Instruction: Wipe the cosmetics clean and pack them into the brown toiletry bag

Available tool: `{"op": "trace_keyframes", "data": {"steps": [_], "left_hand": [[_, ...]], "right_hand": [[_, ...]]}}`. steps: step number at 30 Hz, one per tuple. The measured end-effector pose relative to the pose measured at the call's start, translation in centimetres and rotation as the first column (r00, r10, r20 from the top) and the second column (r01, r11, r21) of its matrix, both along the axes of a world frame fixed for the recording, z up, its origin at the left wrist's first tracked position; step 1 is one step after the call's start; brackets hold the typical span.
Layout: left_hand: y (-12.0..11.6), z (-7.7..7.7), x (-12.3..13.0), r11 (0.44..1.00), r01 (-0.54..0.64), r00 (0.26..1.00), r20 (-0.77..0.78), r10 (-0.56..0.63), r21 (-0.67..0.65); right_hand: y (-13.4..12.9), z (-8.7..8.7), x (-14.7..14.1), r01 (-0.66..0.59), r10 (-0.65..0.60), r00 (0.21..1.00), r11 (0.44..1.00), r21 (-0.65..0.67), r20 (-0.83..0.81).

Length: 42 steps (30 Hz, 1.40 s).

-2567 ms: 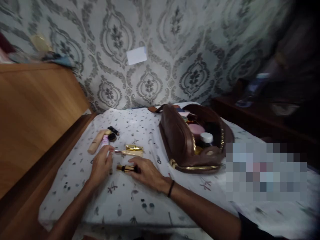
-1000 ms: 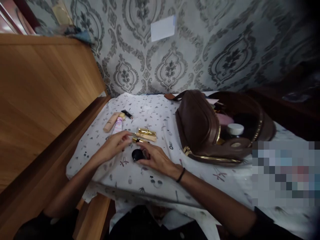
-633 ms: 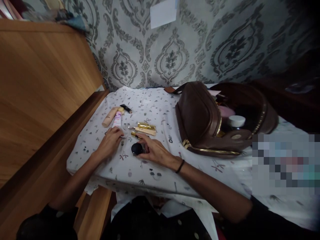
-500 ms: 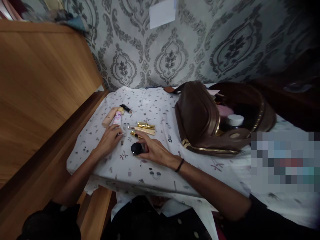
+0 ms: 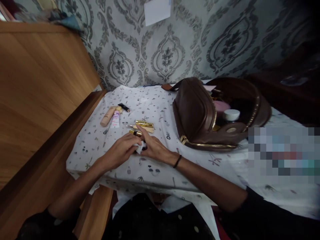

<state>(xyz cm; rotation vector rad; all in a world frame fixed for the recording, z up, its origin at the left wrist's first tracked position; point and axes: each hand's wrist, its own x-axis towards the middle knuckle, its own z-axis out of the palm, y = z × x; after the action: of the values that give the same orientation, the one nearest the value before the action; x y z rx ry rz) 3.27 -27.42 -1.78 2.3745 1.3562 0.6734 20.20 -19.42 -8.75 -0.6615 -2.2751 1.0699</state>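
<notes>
My left hand point(image 5: 121, 150) pinches a small white tissue point(image 5: 140, 146) and presses it onto a round black item that my right hand point(image 5: 156, 148) grips. The black item is mostly hidden between the fingers and tissue. Just beyond the hands lie a gold-and-black tube point(image 5: 135, 132), a gold tube point(image 5: 145, 124) and a pale slim tube point(image 5: 150, 129). Farther left are a beige tube point(image 5: 107, 117), a white-and-purple tube point(image 5: 115, 119) and a black tube point(image 5: 124, 107).
An open brown bag point(image 5: 195, 113) stands on the right, holding a white-capped container point(image 5: 231, 115). The patterned white cloth point(image 5: 100, 150) covers the table. A wooden panel point(image 5: 47, 66) rises at the left, and wallpaper is behind.
My left hand has moved right from beside the purple-and-white tube to meet my right hand, bringing the tissue over the black item. The view has shifted slightly.
</notes>
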Motion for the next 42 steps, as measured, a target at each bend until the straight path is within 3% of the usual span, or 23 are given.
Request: {"op": "trace_keyframes", "data": {"steps": [6,13,18,23,26,29,33,37,42], "left_hand": [[0.7,-0.5,-1.1,0.983,-0.168,0.984,0.049,0.172,-0.075],[-1.7,-1.1,-1.4,0.952,-0.306,0.949,0.073,0.307,-0.023],[-4.2,-1.9,0.1,0.949,-0.29,0.954,-0.043,0.297,0.125],[-4.5,-2.6,1.6,0.952,-0.152,0.975,-0.116,0.188,0.264],[-3.3,-2.5,1.7,0.965,-0.128,0.989,-0.038,0.14,0.23],[-1.9,-2.3,1.0,0.962,-0.22,0.974,0.085,0.208,0.163],[-1.0,-2.6,-0.5,0.931,-0.365,0.907,0.221,0.358,-0.009],[-0.9,-3.3,-1.6,0.893,-0.408,0.814,0.368,0.45,-0.191],[-1.0,-3.1,-1.4,0.892,-0.425,0.76,0.473,0.445,-0.156]], "right_hand": [[-0.1,0.4,-0.1,-0.009,0.009,1.0,0.999,-0.041,-0.014],[-0.2,0.3,-0.1,0.0,0.001,1.0,0.999,-0.05,0.012],[-0.2,0.4,-0.2,0.016,-0.012,0.998,0.998,-0.054,0.066],[-0.2,0.1,-0.2,0.014,-0.014,0.998,1.0,0.003,0.064],[-0.2,-0.1,-0.2,0.006,-0.009,0.998,0.999,0.048,0.061],[-0.3,-0.1,-0.1,0.018,-0.021,0.997,0.999,0.034,0.073],[-0.4,0.1,-0.1,-0.005,0.006,1.0,1.0,-0.031,0.022],[0.0,-0.2,-0.2,-0.012,0.008,0.998,0.998,-0.068,-0.061],[0.4,-0.5,-0.2,-0.046,-0.014,0.971,0.969,-0.244,-0.24]]}}
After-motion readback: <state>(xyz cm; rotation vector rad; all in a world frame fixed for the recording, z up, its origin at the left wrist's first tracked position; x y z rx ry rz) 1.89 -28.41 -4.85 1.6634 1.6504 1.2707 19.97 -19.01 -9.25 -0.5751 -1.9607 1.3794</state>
